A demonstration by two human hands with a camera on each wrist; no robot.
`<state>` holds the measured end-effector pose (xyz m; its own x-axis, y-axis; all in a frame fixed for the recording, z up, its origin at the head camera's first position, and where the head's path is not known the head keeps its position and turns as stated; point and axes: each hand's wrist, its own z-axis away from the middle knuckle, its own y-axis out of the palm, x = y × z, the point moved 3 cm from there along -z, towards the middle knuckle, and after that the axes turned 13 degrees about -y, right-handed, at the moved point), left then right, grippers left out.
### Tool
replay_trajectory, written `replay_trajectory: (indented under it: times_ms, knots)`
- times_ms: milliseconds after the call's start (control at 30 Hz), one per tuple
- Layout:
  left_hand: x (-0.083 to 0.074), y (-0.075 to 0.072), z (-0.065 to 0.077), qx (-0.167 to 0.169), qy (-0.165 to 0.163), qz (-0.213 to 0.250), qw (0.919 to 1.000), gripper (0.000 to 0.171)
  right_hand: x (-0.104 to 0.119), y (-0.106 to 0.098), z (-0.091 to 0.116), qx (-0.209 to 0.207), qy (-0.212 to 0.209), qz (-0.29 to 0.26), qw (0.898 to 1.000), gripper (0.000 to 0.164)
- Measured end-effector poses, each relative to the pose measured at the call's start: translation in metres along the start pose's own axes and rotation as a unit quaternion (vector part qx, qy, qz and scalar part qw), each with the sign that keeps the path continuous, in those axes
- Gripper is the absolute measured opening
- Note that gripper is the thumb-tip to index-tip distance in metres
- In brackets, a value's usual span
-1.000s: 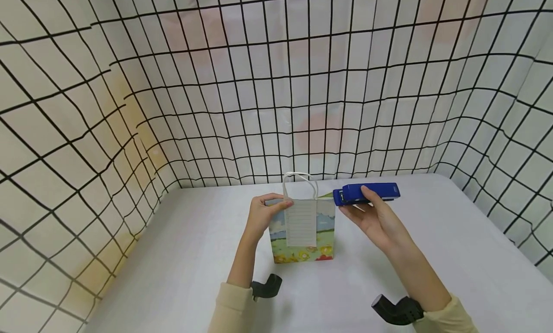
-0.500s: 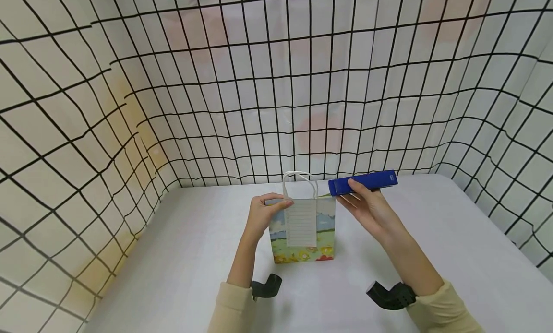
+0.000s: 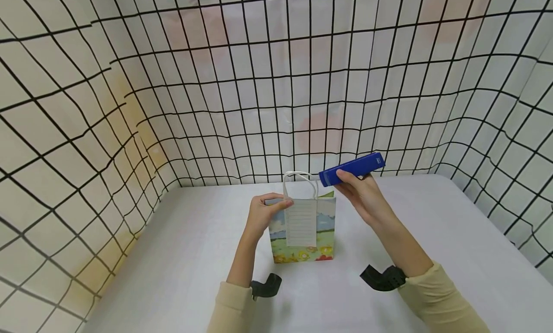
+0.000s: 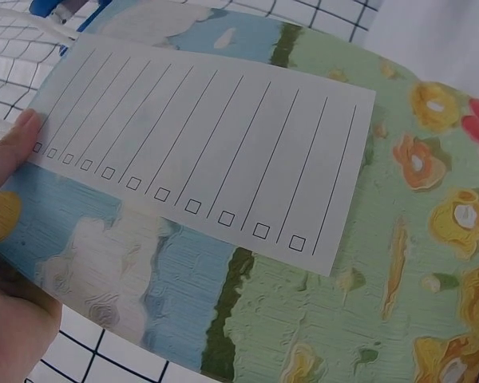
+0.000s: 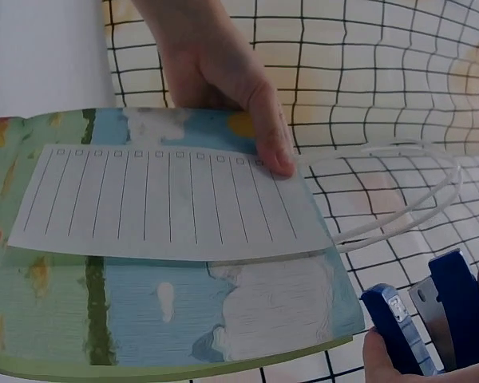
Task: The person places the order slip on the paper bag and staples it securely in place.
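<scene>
Left hand (image 3: 263, 216) pinches paper (image 3: 301, 223) to the bag (image 3: 326, 227) near its top; right hand (image 3: 362, 195) grips a stapler (image 3: 352, 169), jaws parted, near the handles (image 3: 298, 172)

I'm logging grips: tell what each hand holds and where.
The left hand pinches the lined sheet by its top corner against the gift bag; the right hand grips the blue stapler across both arms.

grid-lined walls (image 3: 276, 95) around a white table (image 3: 181, 261) suggest a booth.
</scene>
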<state>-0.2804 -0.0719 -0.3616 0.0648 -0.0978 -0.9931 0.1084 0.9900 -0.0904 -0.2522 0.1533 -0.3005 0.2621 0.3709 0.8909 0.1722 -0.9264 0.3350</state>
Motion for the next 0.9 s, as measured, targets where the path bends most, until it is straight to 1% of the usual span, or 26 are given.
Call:
replay_trajectory:
  times_ms: [167, 267, 367, 500, 600, 700, 800, 900]
  knots:
    - [0.000, 0.001, 0.001, -0.004, 0.005, 0.000, 1.0000, 0.022, -0.001, 0.002, -0.010, -0.002, 0.010, 0.048, 0.999, 0.059]
    - [0.001, 0.001, 0.001, -0.001, 0.004, 0.002, 1.0000, 0.022, -0.002, 0.003, -0.016, 0.004, 0.014, 0.081, 0.997, 0.068]
    - [-0.007, 0.002, 0.008, 0.002, -0.001, -0.001, 1.0000, 0.022, -0.004, 0.005, -0.020, 0.017, 0.013, 0.113, 0.993, 0.071]
    - [-0.020, 0.003, 0.020, 0.005, -0.002, -0.009, 0.9999, 0.022, -0.005, 0.009, -0.023, 0.036, 0.007, 0.157, 0.987, 0.075]
    - [-0.022, 0.004, 0.022, 0.005, 0.000, -0.008, 1.0000, 0.022, -0.005, 0.011, -0.025, 0.043, 0.007, 0.182, 0.982, 0.082]
    - [-0.022, 0.004, 0.023, 0.006, 0.000, -0.006, 1.0000, 0.021, -0.004, 0.014, -0.026, 0.046, 0.011, 0.202, 0.978, 0.088]
    - [-0.022, 0.004, 0.023, 0.006, 0.000, -0.004, 1.0000, 0.021, -0.004, 0.017, -0.027, 0.057, 0.011, 0.231, 0.971, 0.090]
    - [-0.015, 0.004, 0.015, 0.011, -0.005, 0.000, 0.9999, 0.022, -0.005, 0.021, -0.026, 0.075, 0.011, 0.263, 0.962, 0.090]
